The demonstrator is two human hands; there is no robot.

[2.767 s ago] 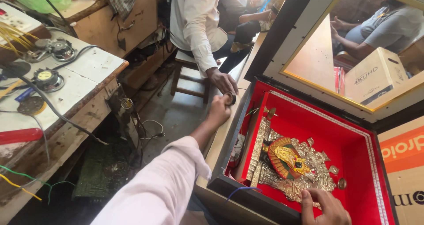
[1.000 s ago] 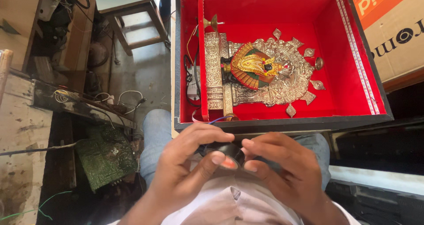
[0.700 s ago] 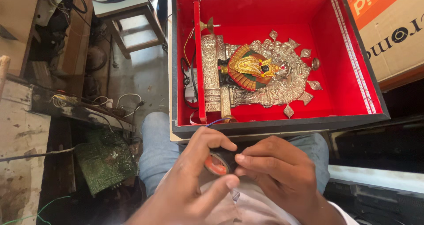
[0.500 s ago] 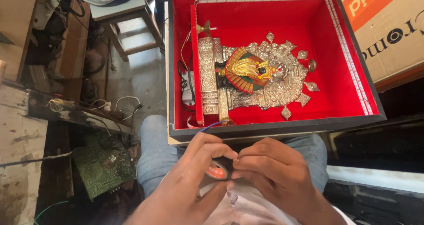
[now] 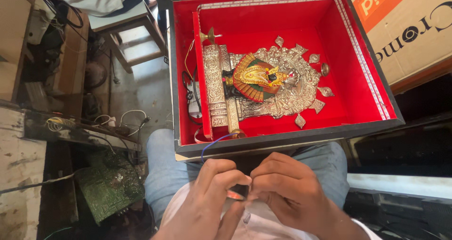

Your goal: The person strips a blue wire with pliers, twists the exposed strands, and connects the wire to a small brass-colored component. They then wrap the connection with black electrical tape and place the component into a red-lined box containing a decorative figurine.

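Note:
My left hand [image 5: 212,193] and my right hand [image 5: 287,188] meet over my lap, fingers pinched together on a small dark roll with a reddish centre [image 5: 235,194], probably tape. A thin blue wire [image 5: 214,143] curls from the box's near edge down toward my left fingers. Just beyond my hands, resting on my knees, lies a black box lined in red [image 5: 348,80]. Inside it sits a silver ornamental plaque [image 5: 292,87] with a gold, green and red figure [image 5: 256,76] and a silver column [image 5: 214,84] at its left.
A green circuit board [image 5: 110,186] lies on the floor at left, near loose white cables [image 5: 120,120]. A wooden stool [image 5: 127,30] stands farther back, with a person's light garment above it. A brown cardboard carton [image 5: 414,28] sits at upper right. A worn bench edge [image 5: 19,160] runs along the left.
My view swung from another person's hand at the box's corner down to my lap. Over the last second my fingers have worked round the small roll; the box has shifted slightly in view.

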